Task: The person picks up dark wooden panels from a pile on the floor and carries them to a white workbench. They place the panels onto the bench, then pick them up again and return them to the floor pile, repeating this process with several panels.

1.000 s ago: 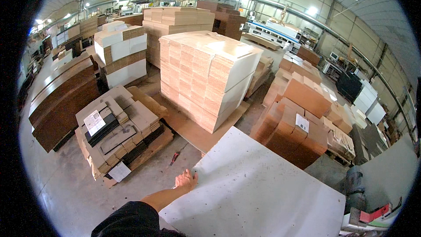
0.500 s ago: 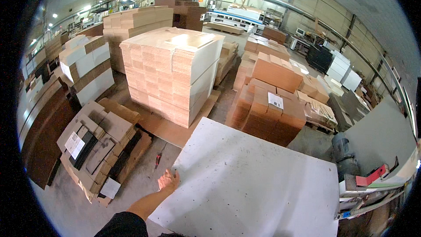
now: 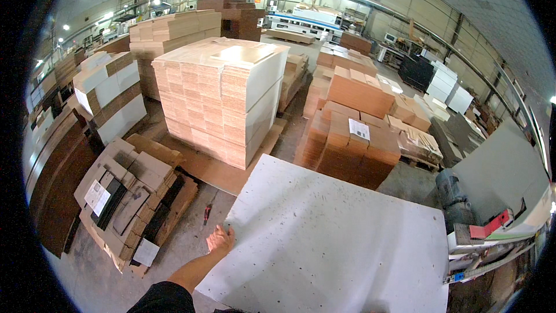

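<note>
Head view: a white board (image 3: 341,243) fills the near middle of the scene, its flat face up and marked with dark specks. At its left edge is the left hand (image 3: 220,240), with fingers drawn in narrow against the rim; whether they pinch the board or only rest there I cannot tell, since the underside is hidden. The hold at the edge probably serves to steady the board while leaving its face free. The right hand is out of sight.

Past the hand, a red-handled tool (image 3: 207,214) lies on the floor. To the left sits a low pile of brown packets (image 3: 156,166), with a paper sheet (image 3: 97,197) face up on it, likely so it can be read from above. Farther off, a tall stack of pale panels (image 3: 202,104) stands on a brown base sheet (image 3: 217,181), which presumably keeps it off the floor; its edges are lined up, perhaps for stability. Right of that is a brown stack (image 3: 359,162) bearing a white label (image 3: 359,129). At the near right, a grey motor (image 3: 452,197) sits just beside the board's far corner.
</note>
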`<state>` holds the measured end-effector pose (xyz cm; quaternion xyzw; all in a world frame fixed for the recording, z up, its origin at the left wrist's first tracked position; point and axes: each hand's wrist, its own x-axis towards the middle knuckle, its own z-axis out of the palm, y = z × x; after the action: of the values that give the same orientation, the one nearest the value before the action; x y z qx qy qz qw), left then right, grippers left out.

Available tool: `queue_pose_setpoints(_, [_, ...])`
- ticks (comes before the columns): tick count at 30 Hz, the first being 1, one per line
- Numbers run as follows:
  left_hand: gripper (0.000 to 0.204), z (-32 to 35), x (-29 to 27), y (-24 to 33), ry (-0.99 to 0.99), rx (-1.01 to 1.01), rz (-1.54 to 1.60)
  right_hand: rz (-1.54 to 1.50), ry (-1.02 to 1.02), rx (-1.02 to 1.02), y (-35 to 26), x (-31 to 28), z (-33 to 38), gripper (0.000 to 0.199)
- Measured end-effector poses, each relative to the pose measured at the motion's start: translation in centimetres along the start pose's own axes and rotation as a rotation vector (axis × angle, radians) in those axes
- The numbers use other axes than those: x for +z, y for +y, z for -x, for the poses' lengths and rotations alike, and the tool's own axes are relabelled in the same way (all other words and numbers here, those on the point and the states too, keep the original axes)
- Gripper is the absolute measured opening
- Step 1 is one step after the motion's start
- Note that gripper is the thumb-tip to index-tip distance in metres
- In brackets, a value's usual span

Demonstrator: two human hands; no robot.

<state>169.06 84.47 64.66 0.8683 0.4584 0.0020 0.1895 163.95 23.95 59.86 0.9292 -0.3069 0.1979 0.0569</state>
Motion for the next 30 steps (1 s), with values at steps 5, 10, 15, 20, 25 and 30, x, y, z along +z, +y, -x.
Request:
queue_pose_setpoints(5, [0.061, -0.1, 0.0, -0.1, -0.033, 0.002, 0.011, 0.005, 0.019, 0.013, 0.0, 0.1, 0.0, 0.067])
queue_pose_setpoints(10, [0.059, 0.0, 0.2, -0.3, -0.009, 0.021, 0.019, 0.037, 0.021, -0.008, 0.0, 0.0, 0.0, 0.064])
queue_pose_setpoints(15, [0.056, 0.0, 0.5, -0.2, 0.005, -0.005, 0.005, -0.018, -0.055, 0.034, 0.0, -0.7, -0.1, 0.064])
queue_pose_setpoints(20, [0.055, 0.0, 0.5, -0.2, 0.029, 0.012, 0.002, -0.038, -0.186, 0.096, -0.4, -1.5, -0.4, 0.069])
queue_pose_setpoints(25, [0.054, 0.2, 0.3, -0.3, 0.057, 0.057, 0.025, 0.008, -0.241, 0.087, -0.1, -0.9, -0.5, 0.074])
queue_pose_setpoints(30, [0.054, 0.2, 0.5, -0.4, 0.068, 0.06, 0.025, 0.005, -0.202, 0.07, 0.5, 0.3, -0.4, 0.075])
